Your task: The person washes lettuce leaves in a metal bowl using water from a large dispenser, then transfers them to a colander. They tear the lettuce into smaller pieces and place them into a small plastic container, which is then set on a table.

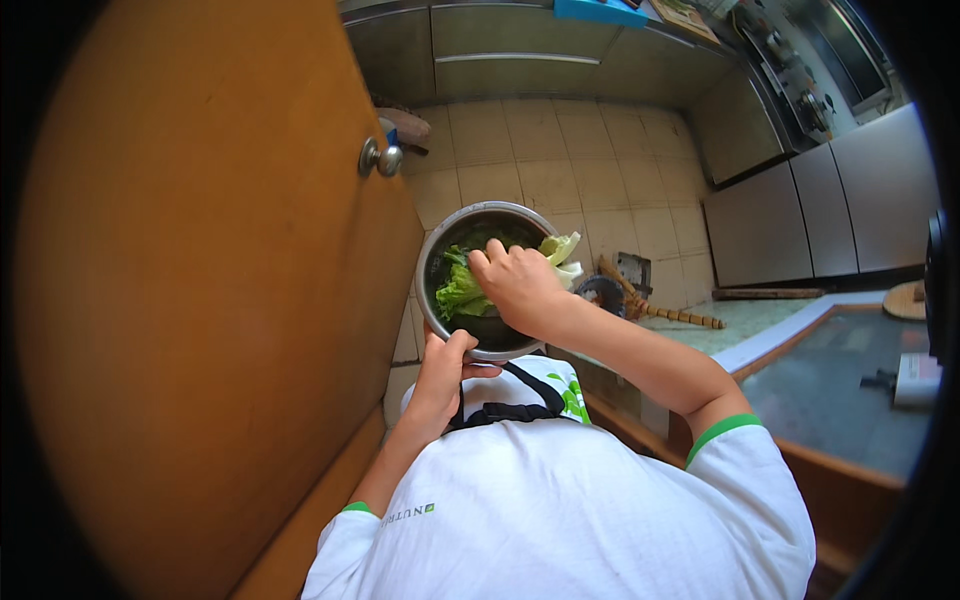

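Observation:
A round stainless steel bowl (491, 207) is held up in front of my body, over the tiled floor. My left hand (448, 360) grips its near left rim, with the thumb on the edge and the fingers below. Inside lie green lettuce leaves (463, 291). My right hand (520, 281) reaches over the bowl, its fingers curled around the lettuce. Pale stem ends (564, 259) stick out past the right rim, beside the knuckles. The hand hides the middle of the leaves.
A wooden door (225, 262) with a metal knob (388, 160) stands close on the left. A straw hand broom (660, 311) and a dark round container (602, 294) are right of the bowl. A glass-topped table (832, 390) is at the right; kitchen cabinets (517, 60) line the far side.

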{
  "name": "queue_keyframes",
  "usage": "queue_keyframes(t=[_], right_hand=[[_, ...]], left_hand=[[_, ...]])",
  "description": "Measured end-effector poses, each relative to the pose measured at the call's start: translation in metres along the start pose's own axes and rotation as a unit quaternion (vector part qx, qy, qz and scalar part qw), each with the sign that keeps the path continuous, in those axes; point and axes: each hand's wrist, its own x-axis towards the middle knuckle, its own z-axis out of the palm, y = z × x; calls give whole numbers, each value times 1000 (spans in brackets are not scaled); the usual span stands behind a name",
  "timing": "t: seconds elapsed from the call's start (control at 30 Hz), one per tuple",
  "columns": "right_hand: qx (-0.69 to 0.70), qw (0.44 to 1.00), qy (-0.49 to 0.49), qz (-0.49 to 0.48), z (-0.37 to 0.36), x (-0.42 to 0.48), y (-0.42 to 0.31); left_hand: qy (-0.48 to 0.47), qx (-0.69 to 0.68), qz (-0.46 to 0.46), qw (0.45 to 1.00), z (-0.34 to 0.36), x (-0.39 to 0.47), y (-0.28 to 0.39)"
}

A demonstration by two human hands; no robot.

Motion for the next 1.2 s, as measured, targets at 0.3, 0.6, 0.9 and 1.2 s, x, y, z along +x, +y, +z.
queue_keyframes(t=[0.3, 0.6, 0.9, 1.2], right_hand=[[269, 925, -266, -44, -94, 118, 159], [89, 938, -329, -65, -150, 206, 271], [-26, 985, 61, -157, -167, 245, 306], [-249, 955, -28, -156, -166, 344, 309]], left_hand=[[21, -13, 3, 1000, 59, 117, 68], [13, 1, -1, 1000, 137, 204, 148], [-13, 7, 8, 1000, 141, 293, 234], [22, -42, 23, 999, 139, 345, 307]])
